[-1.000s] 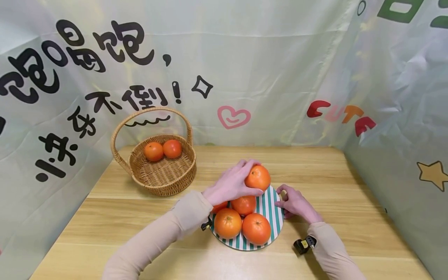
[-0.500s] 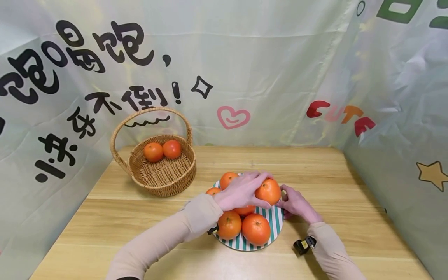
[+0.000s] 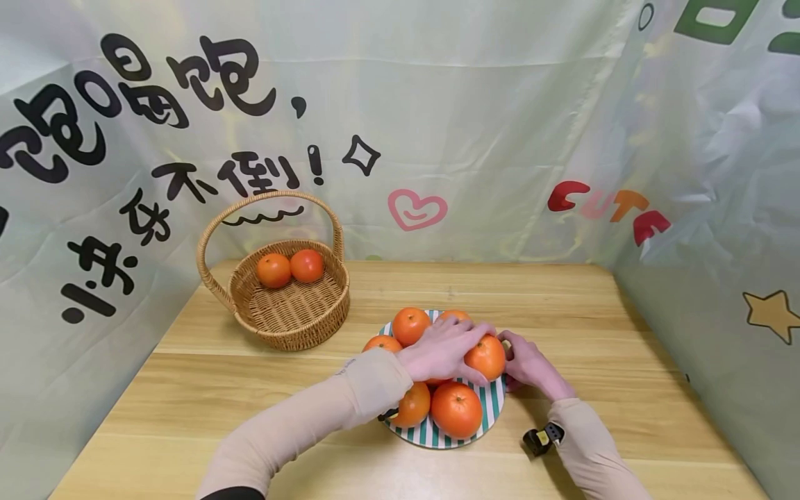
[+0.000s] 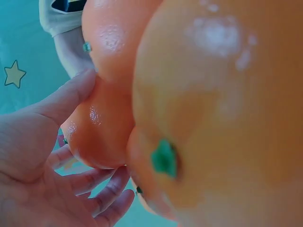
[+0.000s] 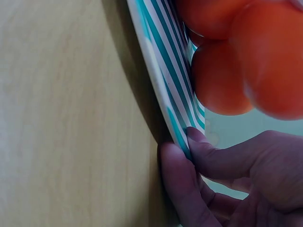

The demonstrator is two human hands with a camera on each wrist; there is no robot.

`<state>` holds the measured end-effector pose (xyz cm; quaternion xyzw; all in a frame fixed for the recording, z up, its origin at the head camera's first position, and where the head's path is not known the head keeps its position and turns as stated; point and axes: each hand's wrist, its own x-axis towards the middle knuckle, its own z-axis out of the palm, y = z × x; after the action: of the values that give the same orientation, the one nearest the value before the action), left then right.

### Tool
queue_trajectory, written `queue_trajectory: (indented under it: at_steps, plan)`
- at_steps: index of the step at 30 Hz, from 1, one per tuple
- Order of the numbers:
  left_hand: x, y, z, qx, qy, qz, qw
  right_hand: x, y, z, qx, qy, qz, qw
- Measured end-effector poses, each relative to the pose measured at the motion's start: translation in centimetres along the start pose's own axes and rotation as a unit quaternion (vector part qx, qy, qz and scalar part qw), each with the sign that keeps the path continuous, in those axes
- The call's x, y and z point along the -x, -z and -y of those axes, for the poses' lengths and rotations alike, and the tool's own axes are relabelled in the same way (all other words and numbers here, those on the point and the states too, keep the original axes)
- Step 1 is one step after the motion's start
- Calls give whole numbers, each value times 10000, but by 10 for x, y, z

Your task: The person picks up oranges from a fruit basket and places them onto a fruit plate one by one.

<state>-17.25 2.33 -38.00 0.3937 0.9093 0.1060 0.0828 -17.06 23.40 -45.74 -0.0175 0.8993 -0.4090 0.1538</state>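
Note:
A round plate point(image 3: 494, 401) with green and white stripes bears several glossy oranges. My left hand point(image 3: 437, 353) reaches over them and grips an orange point(image 3: 487, 358) at the plate's right side. In the left wrist view, thumb and fingers curl round that orange point(image 4: 102, 130), while a large near orange point(image 4: 222, 123) with a green stem covers much of the picture. My right hand point(image 3: 532, 368) pinches the plate's right rim, thumb on top and a finger underneath, as the right wrist view shows on the rim point(image 5: 158, 78). Whether the gripped orange touches the plate is hidden.
A wicker basket point(image 3: 340, 316) with a tall handle stands at the back left of the wooden table point(image 3: 262, 396). Two oranges point(image 3: 275, 270) lie inside it. Printed cloth walls point(image 3: 500, 125) enclose the table at the back and sides.
My left hand has carried the orange from the plate's back toward its right rim, lowering it nearer my right hand. An orange behind my left hand now shows. My right hand keeps its place.

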Motion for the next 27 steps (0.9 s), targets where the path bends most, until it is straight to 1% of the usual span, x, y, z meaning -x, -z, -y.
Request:
queue_trajectory:
  at_steps: [4, 10, 13, 15, 22, 27]
  plan:
    - [-4, -5, -1, -169, -50, 68, 9998, 1, 0, 0, -32, 8, 25, 10000]
    - [-7, -9, -4, -392, 35, 277, 9988, 2, 1, -1, -5, 91, 37, 10000]
    - [-8, -10, -5, -475, 79, 344, 9982, 3, 2, -1, 12, 205, 51, 9998]
    - [-8, -11, -6, -516, 82, 378, 9979, 4, 2, -1, -6, 205, 22, 9998]
    - [-6, -15, -7, -584, 69, 392, 9975, 4, 2, 0, 29, 233, -30, 9997]
    - [-6, -18, -8, -665, 69, 311, 9973, 4, 1, -1, 27, 222, -63, 9997]
